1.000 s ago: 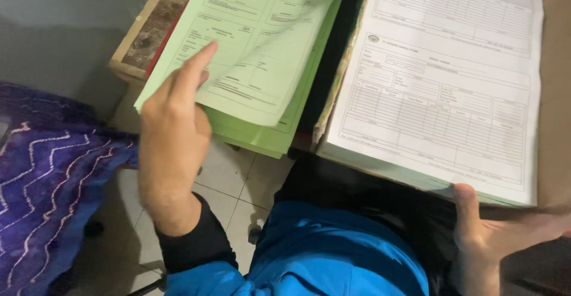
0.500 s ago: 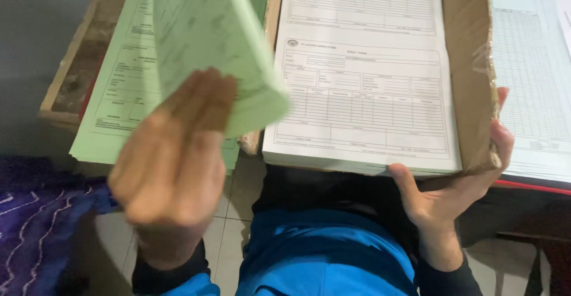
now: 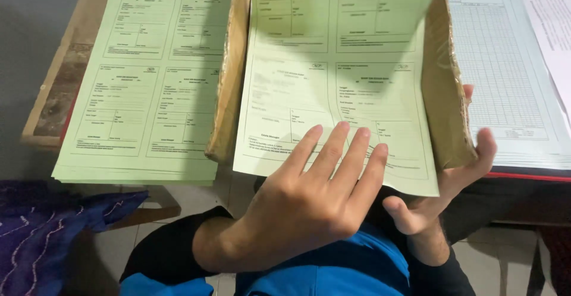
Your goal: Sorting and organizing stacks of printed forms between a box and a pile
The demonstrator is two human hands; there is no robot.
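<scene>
A single pale green printed form (image 3: 333, 64) lies on top of a stack wrapped in brown paper (image 3: 443, 94). My left hand (image 3: 309, 201) rests flat on the lower edge of that form, fingers stretched out and close together. My right hand (image 3: 458, 180) grips the lower right corner of the brown-wrapped stack from below, with its thumb pointing left under the sheet. A pile of matching green forms (image 3: 148, 82) sits on the table to the left of the stack.
White gridded forms (image 3: 505, 76) lie at the right over a red-edged folder (image 3: 529, 176). The worn wooden table edge (image 3: 53, 88) runs down the left. A purple patterned cloth (image 3: 41, 236) is at lower left, blue clothing (image 3: 333, 272) below my hands.
My left hand lifted a green sheet off the left pile, carried it right, and laid it over the white form on the wrapped stack. My right hand moved up to grip the stack's corner.
</scene>
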